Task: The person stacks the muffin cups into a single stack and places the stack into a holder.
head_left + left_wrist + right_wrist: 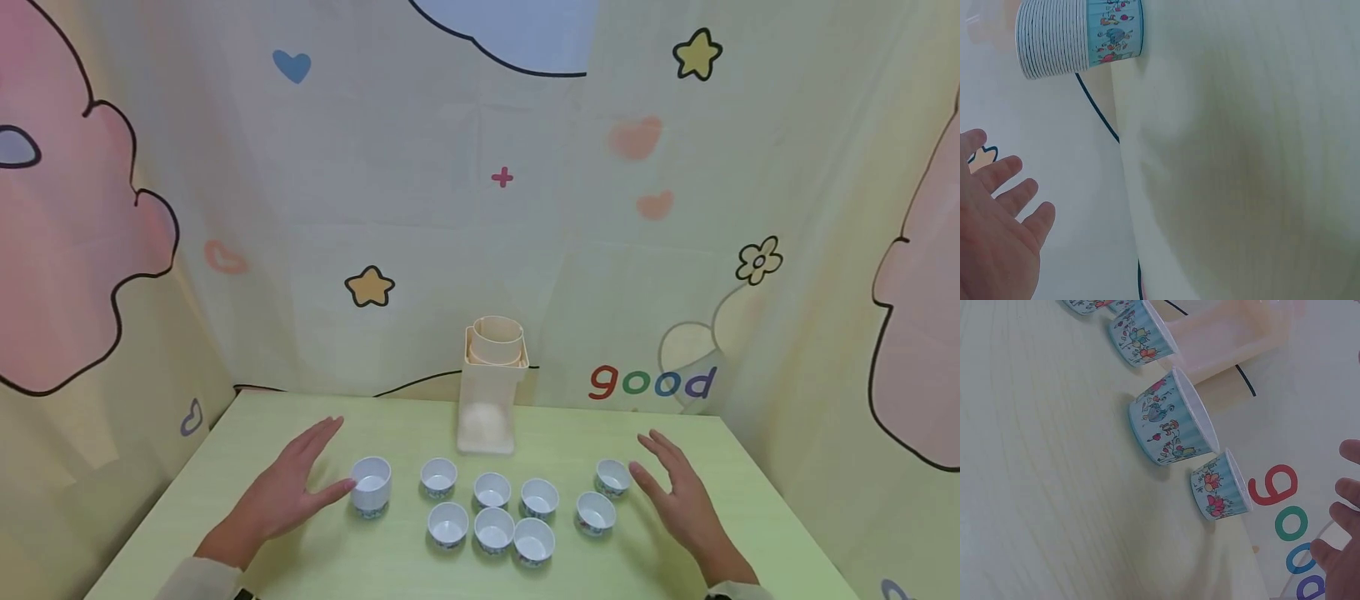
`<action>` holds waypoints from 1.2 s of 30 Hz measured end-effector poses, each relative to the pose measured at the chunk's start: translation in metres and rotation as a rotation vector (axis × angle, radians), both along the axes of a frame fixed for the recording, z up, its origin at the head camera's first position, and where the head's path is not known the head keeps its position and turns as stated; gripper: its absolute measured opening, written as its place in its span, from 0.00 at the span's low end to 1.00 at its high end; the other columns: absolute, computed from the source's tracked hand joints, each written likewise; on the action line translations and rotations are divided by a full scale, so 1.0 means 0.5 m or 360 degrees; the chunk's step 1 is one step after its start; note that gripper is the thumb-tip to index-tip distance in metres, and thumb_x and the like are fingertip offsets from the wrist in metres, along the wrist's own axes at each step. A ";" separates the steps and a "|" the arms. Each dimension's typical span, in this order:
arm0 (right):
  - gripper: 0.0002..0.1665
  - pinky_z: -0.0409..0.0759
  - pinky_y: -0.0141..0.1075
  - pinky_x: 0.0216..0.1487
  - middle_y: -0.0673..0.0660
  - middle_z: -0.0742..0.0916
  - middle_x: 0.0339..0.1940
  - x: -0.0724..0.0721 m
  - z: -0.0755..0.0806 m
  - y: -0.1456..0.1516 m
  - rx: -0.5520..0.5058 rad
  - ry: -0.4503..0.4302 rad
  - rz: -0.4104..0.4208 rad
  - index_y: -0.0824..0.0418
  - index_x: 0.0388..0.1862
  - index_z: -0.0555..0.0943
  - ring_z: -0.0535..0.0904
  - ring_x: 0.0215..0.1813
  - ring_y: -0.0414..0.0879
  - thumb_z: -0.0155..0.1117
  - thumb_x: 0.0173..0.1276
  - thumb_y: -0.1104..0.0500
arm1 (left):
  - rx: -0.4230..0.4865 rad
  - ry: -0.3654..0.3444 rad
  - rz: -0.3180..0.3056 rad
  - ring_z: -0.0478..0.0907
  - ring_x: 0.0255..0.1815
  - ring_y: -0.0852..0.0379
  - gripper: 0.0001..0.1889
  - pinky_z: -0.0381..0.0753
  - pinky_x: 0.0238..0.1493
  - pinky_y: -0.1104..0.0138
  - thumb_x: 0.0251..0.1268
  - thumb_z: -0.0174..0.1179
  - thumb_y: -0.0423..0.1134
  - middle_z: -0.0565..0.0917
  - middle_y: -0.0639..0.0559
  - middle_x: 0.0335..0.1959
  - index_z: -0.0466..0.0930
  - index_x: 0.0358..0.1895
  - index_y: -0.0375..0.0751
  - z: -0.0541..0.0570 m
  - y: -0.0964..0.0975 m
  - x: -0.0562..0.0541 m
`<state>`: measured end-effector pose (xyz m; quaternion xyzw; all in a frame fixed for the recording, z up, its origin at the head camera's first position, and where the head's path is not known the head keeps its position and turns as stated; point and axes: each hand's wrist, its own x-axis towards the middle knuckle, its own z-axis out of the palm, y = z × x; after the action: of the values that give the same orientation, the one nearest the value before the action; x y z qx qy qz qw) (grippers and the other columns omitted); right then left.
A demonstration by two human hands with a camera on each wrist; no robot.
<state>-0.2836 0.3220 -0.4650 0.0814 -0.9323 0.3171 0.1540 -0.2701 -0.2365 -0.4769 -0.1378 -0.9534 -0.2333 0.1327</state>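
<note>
My left hand (288, 487) hovers with fingers extended just left of a stack of nested paper cups (371, 486); in the head view its thumb overlaps the stack's edge, and contact cannot be told. In the left wrist view the stack (1079, 37) shows many white rims above one blue printed cup. On the other side my right hand (678, 496) is held above the table, fingers spread, holding nothing. Nearest to it are two single paper cups, a farther cup (612, 477) and a nearer cup (596, 513). Several more single cups (493, 530) stand upright mid-table.
A cream cup dispenser (487, 400) with a round tube on top stands at the table's back, before a printed curtain (450, 208). Curtains also hang at both sides. The pale green table (300, 575) extends under everything.
</note>
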 end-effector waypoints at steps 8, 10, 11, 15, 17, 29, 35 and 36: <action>0.34 0.69 0.65 0.71 0.67 0.67 0.80 0.010 -0.013 -0.013 -0.0123 0.0037 -0.0010 0.60 0.77 0.67 0.63 0.78 0.68 0.56 0.80 0.46 | 0.0192 0.0022 -0.0026 0.63 0.78 0.37 0.47 0.69 0.69 0.34 0.65 0.62 0.67 0.65 0.44 0.79 0.56 0.82 0.51 -0.021 0.019 0.008; 0.33 0.69 0.60 0.71 0.66 0.68 0.79 0.013 -0.018 -0.016 -0.0167 0.0028 -0.0034 0.59 0.77 0.68 0.64 0.78 0.65 0.57 0.80 0.46 | 0.0243 0.0011 -0.0009 0.65 0.77 0.37 0.46 0.70 0.69 0.35 0.66 0.62 0.67 0.67 0.43 0.78 0.57 0.81 0.51 -0.030 0.025 0.009; 0.33 0.69 0.57 0.72 0.65 0.69 0.78 0.014 -0.020 -0.017 -0.0195 0.0014 -0.0049 0.59 0.77 0.68 0.65 0.78 0.63 0.58 0.79 0.46 | 0.0270 0.0009 -0.0001 0.66 0.76 0.37 0.46 0.70 0.69 0.35 0.65 0.63 0.67 0.68 0.43 0.77 0.58 0.81 0.50 -0.034 0.028 0.010; 0.33 0.75 0.34 0.70 0.62 0.72 0.76 0.022 -0.026 -0.024 -0.0350 -0.0033 -0.0076 0.59 0.75 0.69 0.68 0.75 0.58 0.59 0.79 0.46 | 0.0402 -0.0004 -0.0004 0.71 0.72 0.37 0.46 0.75 0.68 0.40 0.65 0.65 0.63 0.72 0.41 0.74 0.60 0.80 0.44 -0.046 0.035 0.010; 0.32 0.73 0.21 0.66 0.62 0.74 0.75 0.025 -0.030 -0.028 -0.0456 -0.0043 -0.0070 0.60 0.74 0.70 0.70 0.73 0.51 0.61 0.78 0.47 | 0.0483 -0.0026 -0.0022 0.72 0.72 0.37 0.46 0.76 0.68 0.44 0.65 0.67 0.61 0.73 0.40 0.74 0.60 0.79 0.41 -0.049 0.036 0.010; 0.34 0.79 0.18 0.55 0.43 0.85 0.58 0.033 -0.059 -0.044 -0.0959 -0.0239 -0.0102 0.65 0.68 0.75 0.80 0.57 0.27 0.73 0.69 0.52 | 0.0826 -0.0191 -0.0135 0.72 0.72 0.37 0.41 0.76 0.69 0.49 0.65 0.71 0.51 0.75 0.36 0.72 0.64 0.76 0.37 -0.059 0.042 0.011; 0.37 0.80 0.20 0.53 0.53 0.86 0.62 0.033 -0.071 -0.051 -0.1080 -0.0387 -0.0144 0.65 0.69 0.75 0.82 0.56 0.30 0.75 0.66 0.51 | 0.0950 -0.0299 -0.0194 0.73 0.72 0.37 0.40 0.75 0.70 0.50 0.65 0.72 0.48 0.75 0.36 0.71 0.64 0.76 0.37 -0.066 0.039 0.004; 0.37 0.80 0.20 0.53 0.54 0.85 0.63 0.033 -0.073 -0.051 -0.1078 -0.0403 -0.0150 0.64 0.69 0.75 0.82 0.56 0.30 0.75 0.66 0.50 | 0.0974 -0.0311 -0.0211 0.73 0.71 0.37 0.40 0.76 0.70 0.51 0.65 0.72 0.47 0.75 0.36 0.71 0.64 0.75 0.37 -0.066 0.039 0.002</action>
<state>-0.2670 0.2963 -0.5012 -0.0572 -0.7887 0.6081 0.0699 -0.2690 -0.2171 -0.5100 -0.1304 -0.8362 -0.5292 0.0603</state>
